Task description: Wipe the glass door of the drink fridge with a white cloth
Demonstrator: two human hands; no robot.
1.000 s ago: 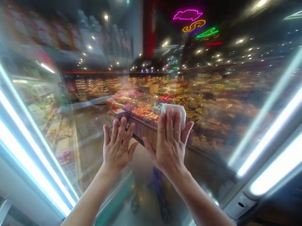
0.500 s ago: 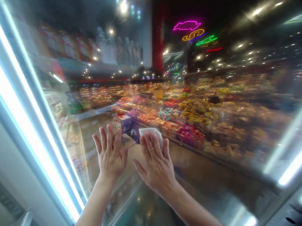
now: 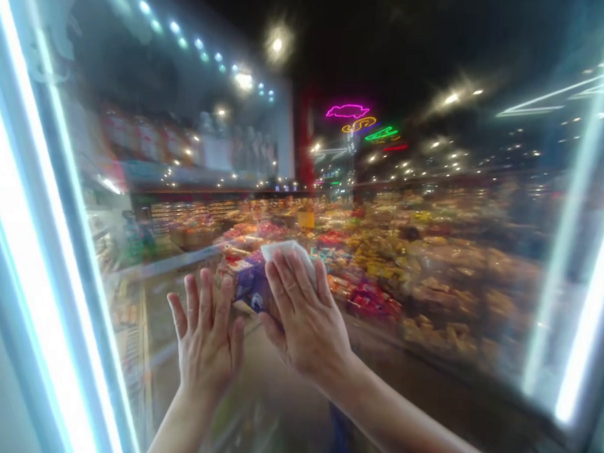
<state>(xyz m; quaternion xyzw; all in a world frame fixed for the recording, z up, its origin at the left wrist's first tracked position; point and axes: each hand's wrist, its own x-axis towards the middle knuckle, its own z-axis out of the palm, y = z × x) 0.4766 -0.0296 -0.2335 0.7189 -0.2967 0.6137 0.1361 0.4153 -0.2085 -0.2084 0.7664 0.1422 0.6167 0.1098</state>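
My left hand (image 3: pixel 209 346) lies with its fingers spread against what looks like a glass pane, holding nothing. To the right and a little higher, my right hand (image 3: pixel 305 313) is laid flat over a white cloth or wipe (image 3: pixel 277 247), its fingers close together. The cloth's upper edge shows past my fingertips; the rest is hidden under the hand. Both palms face away from me, and the thumbs point toward each other.
Bright light tubes run along the left (image 3: pixel 36 241) and right (image 3: pixel 586 312) sides. Through or in the glass, blurred shop displays of colourful packages (image 3: pixel 381 257) appear. A neon sign (image 3: pixel 348 111) glows above them, and a purple box (image 3: pixel 252 288) shows behind my hands.
The view has tilted up, and the neon sign sits lower in it. My right hand with the cloth has moved up against the scene behind and now stands higher than my left hand.
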